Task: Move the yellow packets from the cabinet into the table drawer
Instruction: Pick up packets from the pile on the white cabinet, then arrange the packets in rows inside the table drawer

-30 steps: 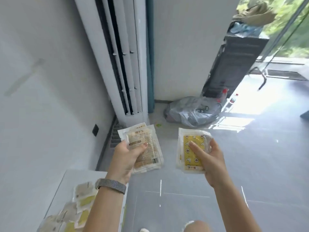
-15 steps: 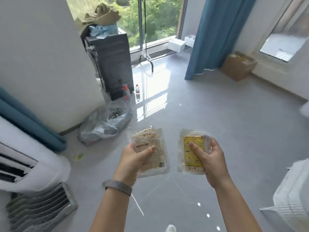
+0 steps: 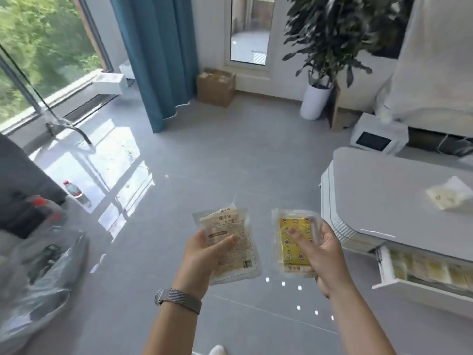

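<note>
Left hand [image 3: 202, 254]: grips a pale packet [image 3: 230, 242], long axis upright. Right hand [image 3: 320, 249]: pinches a yellow packet [image 3: 294, 242], same axis. Drawer [image 3: 419, 275]: open under the counter [image 3: 389, 190], lower right, nearer the right hand, part-filled.

We count three loose packets [image 3: 231, 244], one open drawer [image 3: 419, 275] of packets, one bottle [image 3: 73, 189], one plant [image 3: 332, 39].
</note>
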`<state>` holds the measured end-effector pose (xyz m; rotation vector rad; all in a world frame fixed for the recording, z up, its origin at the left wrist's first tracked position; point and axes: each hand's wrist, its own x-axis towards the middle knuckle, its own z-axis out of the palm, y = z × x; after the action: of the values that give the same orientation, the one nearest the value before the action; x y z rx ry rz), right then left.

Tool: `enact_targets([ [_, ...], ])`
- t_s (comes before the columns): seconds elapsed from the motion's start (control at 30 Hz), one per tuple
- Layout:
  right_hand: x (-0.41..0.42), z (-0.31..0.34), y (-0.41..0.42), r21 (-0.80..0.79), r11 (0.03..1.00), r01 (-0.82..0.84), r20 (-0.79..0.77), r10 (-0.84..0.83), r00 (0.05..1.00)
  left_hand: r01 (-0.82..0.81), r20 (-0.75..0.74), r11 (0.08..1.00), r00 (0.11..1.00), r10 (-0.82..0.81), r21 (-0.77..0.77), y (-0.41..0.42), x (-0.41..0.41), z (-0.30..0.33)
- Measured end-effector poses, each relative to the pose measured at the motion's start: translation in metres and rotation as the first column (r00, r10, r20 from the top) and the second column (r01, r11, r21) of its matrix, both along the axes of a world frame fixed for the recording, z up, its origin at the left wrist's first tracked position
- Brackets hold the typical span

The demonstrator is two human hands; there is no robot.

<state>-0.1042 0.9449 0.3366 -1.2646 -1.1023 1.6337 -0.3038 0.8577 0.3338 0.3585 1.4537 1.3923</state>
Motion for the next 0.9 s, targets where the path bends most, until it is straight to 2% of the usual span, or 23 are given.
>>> enact_targets([
  [0.07,0.005,-0.002,0.000,-0.005,0.998,0.056,0.004,-0.056,0.998,0.042,0.000,0.999,0.999,-0.042,0.007,0.012,0.001,0.002],
  [0.13,0.019,0.000,0.007,-0.002,0.980,0.198,0.004,-0.198,0.980,0.174,-0.016,0.985,0.985,-0.174,0.018,0.042,0.006,0.007],
  [0.17,0.019,0.001,0.006,-0.004,0.981,0.194,0.004,-0.194,0.981,0.177,-0.012,0.984,0.984,-0.177,0.015,0.042,0.008,0.009],
  [0.33,0.044,0.001,0.013,0.005,0.921,0.389,-0.016,-0.389,0.921,0.429,-0.043,0.903,0.903,-0.428,0.006,0.097,0.036,0.013],
  [0.47,0.068,-0.002,0.010,-0.013,0.880,0.475,-0.001,-0.475,0.880,0.515,-0.034,0.857,0.856,-0.516,-0.018,0.118,0.070,0.009],
  [0.53,0.114,-0.007,0.010,-0.011,0.819,0.573,0.017,-0.573,0.819,0.618,-0.034,0.785,0.785,-0.619,-0.026,0.140,0.116,0.005],
  [0.57,0.115,-0.007,0.010,-0.023,0.817,0.577,0.007,-0.577,0.817,0.619,-0.031,0.785,0.784,-0.620,-0.031,0.140,0.116,0.006],
  [0.63,0.166,-0.013,0.016,-0.024,0.753,0.658,0.007,-0.658,0.753,0.687,-0.033,0.725,0.725,-0.688,-0.045,0.165,0.168,-0.001],
  [0.77,0.222,-0.020,0.027,-0.050,0.696,0.716,-0.010,-0.718,0.696,0.734,-0.022,0.677,0.677,-0.736,-0.046,0.192,0.227,-0.006],
  [0.9,0.315,-0.023,0.045,-0.048,0.638,0.769,0.003,-0.770,0.638,0.792,-0.011,0.610,0.610,-0.793,-0.028,0.230,0.328,-0.010],
])
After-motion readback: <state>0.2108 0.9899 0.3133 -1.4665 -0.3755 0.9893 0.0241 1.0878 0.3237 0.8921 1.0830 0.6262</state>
